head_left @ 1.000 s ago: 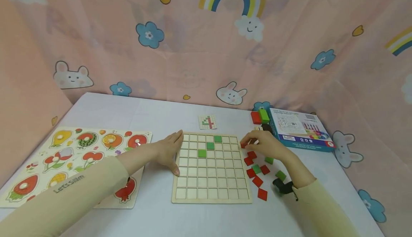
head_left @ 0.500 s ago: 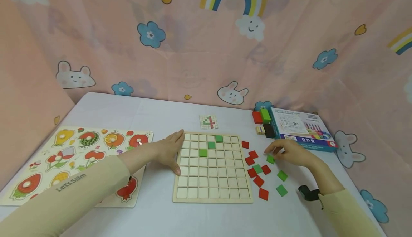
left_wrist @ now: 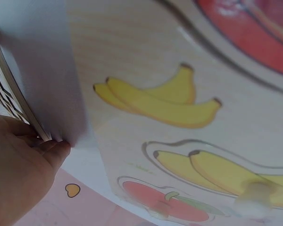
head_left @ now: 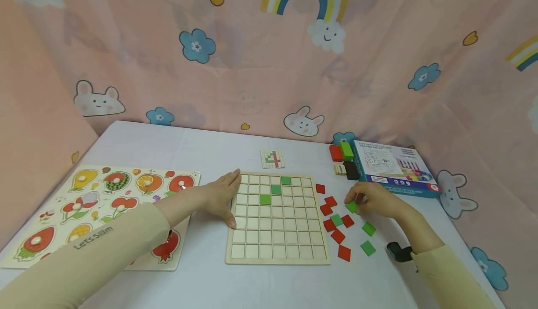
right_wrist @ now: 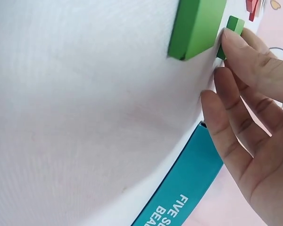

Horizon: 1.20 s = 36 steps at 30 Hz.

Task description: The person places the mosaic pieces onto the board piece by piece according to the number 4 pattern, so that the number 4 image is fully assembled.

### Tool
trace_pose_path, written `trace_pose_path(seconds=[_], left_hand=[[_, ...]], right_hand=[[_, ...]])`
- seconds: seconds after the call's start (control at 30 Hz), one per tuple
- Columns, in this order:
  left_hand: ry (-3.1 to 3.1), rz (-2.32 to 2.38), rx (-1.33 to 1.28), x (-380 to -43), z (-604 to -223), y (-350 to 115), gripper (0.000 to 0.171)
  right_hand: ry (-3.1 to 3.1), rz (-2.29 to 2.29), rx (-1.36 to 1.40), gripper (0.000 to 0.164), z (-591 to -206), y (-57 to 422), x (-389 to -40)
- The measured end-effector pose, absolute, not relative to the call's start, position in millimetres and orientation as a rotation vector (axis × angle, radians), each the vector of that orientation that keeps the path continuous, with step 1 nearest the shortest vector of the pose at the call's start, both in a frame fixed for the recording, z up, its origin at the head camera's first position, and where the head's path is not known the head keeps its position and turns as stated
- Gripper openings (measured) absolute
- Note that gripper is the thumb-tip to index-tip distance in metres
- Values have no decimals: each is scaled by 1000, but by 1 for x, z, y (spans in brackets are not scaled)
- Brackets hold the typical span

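Note:
My left hand (head_left: 218,199) rests against the left edge of a wooden grid board (head_left: 290,227), fingers and thumb spread. In the left wrist view, that hand (left_wrist: 21,169) touches the board's edge (left_wrist: 28,113). Three green tiles, one of them the tile (head_left: 276,189), lie in a diagonal in the board's cells. Right of the board, my right hand (head_left: 374,199) pinches a green square tile (head_left: 351,207) between thumb and fingers. The right wrist view shows this tile (right_wrist: 235,24) at the fingertips, the other fingers loosely bent.
Loose red tiles (head_left: 344,253) and green tiles (head_left: 368,248) lie right of the board. A small pattern card (head_left: 272,159) is behind it. Colored blocks (head_left: 346,150) stand by a box (head_left: 395,169) at the back right. A fruit puzzle board (head_left: 105,211) lies left.
My right hand has moved from the red tile near the board's upper right to the right and now pinches a green tile. The left hand stays in place.

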<state>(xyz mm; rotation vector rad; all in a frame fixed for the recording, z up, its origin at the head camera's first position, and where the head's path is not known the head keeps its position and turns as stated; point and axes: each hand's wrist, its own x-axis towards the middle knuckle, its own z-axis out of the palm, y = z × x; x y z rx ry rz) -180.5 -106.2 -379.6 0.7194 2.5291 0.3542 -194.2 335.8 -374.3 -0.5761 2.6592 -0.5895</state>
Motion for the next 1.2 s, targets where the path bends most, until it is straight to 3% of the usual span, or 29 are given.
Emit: trace_pose_path(seconds=[0.53, 1.2], left_hand=[[2524, 356, 720, -177, -376, -105, 132], [2531, 328, 717, -180, -378, -105, 134]], right_hand=[[2734, -692, -532, 12, -361, 312, -191], [2577, -934, -882, 10, -361, 164, -184]])
